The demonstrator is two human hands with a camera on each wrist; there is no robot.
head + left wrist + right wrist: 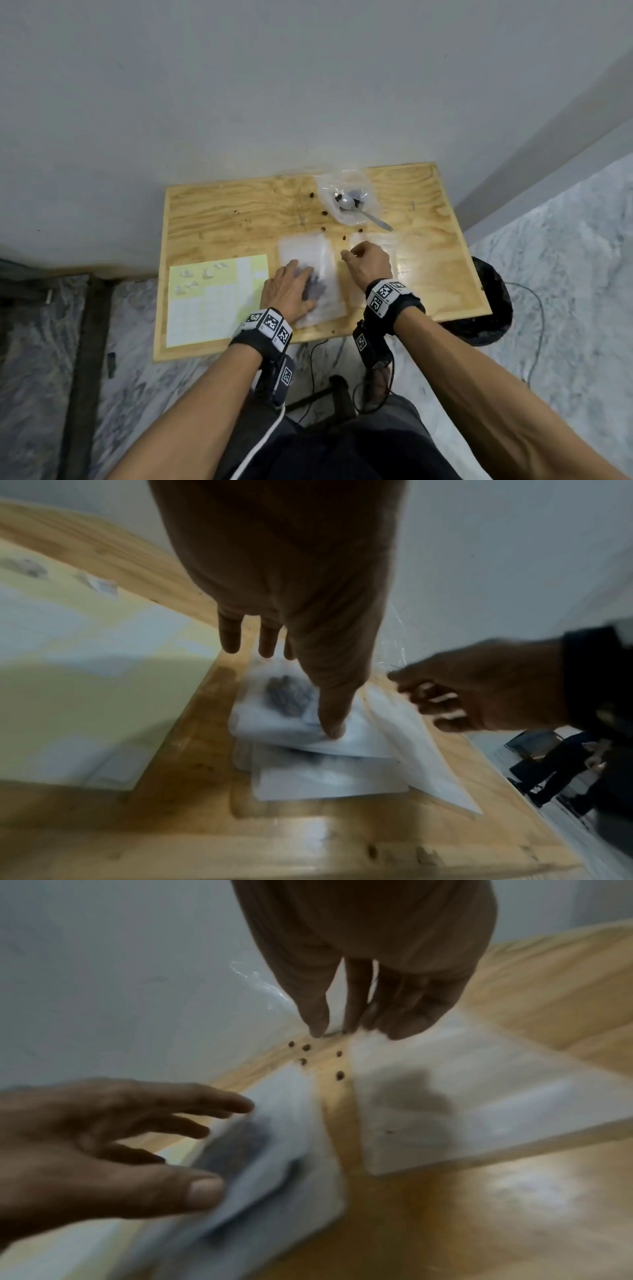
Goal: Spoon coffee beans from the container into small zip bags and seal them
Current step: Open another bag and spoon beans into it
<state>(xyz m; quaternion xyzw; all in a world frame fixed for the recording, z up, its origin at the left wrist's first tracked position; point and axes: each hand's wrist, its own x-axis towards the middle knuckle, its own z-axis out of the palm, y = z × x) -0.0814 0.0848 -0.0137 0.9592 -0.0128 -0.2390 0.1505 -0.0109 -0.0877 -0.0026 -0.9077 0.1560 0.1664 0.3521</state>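
We saw the left hand (287, 291) lying flat, fingers (330, 718) straight, on a filled zip bag (315, 284) atop a blurred stack on the desk (222, 212). The right hand (368, 262) hovered over flat bags (394, 263), fingers loosely curled; whether it pinched anything, we could not tell. The container (346, 198) held the spoon (363, 209); loose beans (339, 1074) lay beside it. The beans inside were hard to make out.
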